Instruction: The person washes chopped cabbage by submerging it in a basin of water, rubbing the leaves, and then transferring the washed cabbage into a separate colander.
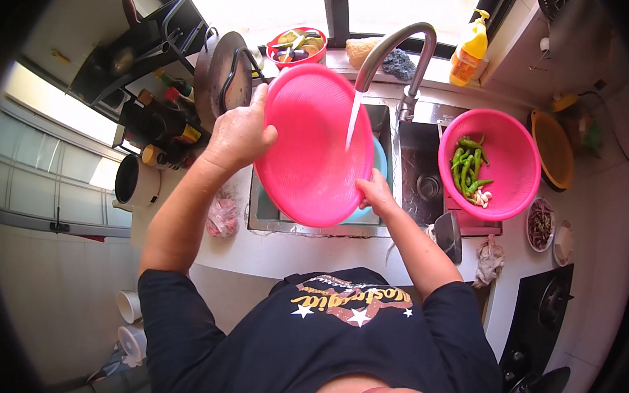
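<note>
A pink plastic colander [306, 147] is tilted under the running faucet [425, 57], over the left sink basin [318, 228]. My left hand [243, 130] grips its left rim with the thumb on the inner side. On the right rim, near the bottom, my right hand [375, 194] has hold of it. Water streams from the spout onto the colander's inner right side, and I see no food in it. Part of a light blue basin [380, 160] shows behind it in the sink; the rest is hidden.
Right of the faucet, a second pink colander [513, 165] holds green chili peppers [467, 165] and garlic cloves [482, 197]. A cleaver-like blade [448, 237] lies at the sink's front edge. A red bowl of cut vegetables [297, 47] and a yellow pump bottle [469, 52] stand by the window.
</note>
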`<state>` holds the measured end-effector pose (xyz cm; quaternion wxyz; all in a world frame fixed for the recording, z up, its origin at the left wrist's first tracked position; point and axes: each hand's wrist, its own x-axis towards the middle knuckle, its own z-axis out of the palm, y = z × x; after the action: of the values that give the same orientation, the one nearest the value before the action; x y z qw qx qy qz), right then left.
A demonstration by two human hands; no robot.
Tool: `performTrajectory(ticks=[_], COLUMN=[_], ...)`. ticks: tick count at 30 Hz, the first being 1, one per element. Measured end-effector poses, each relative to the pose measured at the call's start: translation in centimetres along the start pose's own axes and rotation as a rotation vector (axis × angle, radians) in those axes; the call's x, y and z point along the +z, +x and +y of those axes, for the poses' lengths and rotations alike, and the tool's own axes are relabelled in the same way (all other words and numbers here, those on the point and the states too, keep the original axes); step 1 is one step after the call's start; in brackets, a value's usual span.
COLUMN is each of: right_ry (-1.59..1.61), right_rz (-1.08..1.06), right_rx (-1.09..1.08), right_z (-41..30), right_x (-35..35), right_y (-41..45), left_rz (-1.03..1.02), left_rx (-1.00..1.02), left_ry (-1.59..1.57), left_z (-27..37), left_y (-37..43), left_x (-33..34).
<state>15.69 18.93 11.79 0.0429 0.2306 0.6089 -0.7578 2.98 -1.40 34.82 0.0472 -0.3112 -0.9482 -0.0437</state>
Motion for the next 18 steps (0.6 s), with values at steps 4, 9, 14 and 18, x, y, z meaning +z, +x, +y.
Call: performTrajectory(ticks=[4,9,14,18], right_ry=[-0.044,-0.027,-0.003,-0.251], right_rz=[-0.095,-0.017,0.107,0.205], right_rx=[0.142,0.206,0.094,-0.220], right_z=[2.0,-4.0,-10.8,-15.4], right_x=[-2.6,-6.1,-10.0,-9.5], right_y=[-1.3,-4.3,-5.6,-7.2], left_rz=[-0.215,-0.728,-0.677,-0.541], left_rx=[0.073,-0.416,-0.504,-0.526], left_ry=[-0.111,-0.900,-1.485,-1.737], left_z=[-1.6,-4.6,-3.2,3.2], left_y=[0.3,-2.0,-4.8,-6.2], left_x=[0.3,5.2,16.6,21.0])
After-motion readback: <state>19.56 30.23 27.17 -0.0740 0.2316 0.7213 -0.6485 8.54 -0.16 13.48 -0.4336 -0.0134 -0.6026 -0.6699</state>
